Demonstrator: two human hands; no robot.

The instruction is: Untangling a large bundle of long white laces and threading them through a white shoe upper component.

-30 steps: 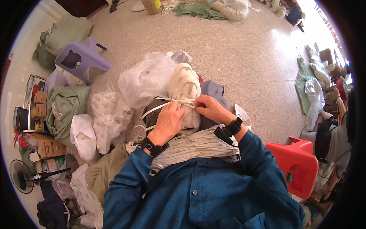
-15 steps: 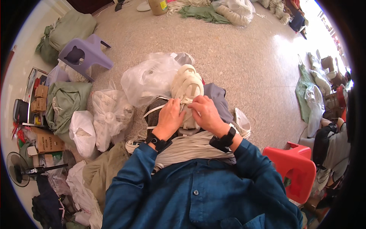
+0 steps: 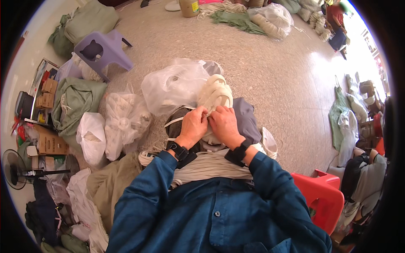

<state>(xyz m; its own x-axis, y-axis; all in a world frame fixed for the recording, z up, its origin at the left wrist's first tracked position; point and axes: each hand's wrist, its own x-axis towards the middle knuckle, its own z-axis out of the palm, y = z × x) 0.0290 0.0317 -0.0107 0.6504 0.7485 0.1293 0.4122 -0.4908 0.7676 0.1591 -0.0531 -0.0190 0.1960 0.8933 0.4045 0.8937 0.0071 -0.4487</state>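
In front of me lies a cream strappy shoe (image 3: 216, 92), its looped bands pointing away from me. My left hand (image 3: 194, 125) and my right hand (image 3: 225, 125) meet over its near part. Both have fingers bent and pinched together on a thin cream strip, mostly hidden by the fingertips. A loose cream strap (image 3: 173, 122) curves out left of my left hand. Under my wrists, a thick bundle of cream strips (image 3: 213, 164) lies across my lap. Grey cloth (image 3: 246, 120) sits right of my right hand.
A translucent plastic bag (image 3: 173, 86) lies beyond my left hand, with filled bags (image 3: 124, 120) farther left. A purple stool (image 3: 103, 52) stands at far left, a red stool (image 3: 320, 194) at near right. A fan (image 3: 17, 168) is at the left edge. Another person (image 3: 337, 25) is at far right.
My right hand has moved in closer to my left, and its fingers have closed together over the shoe. The whole view has shifted slightly.
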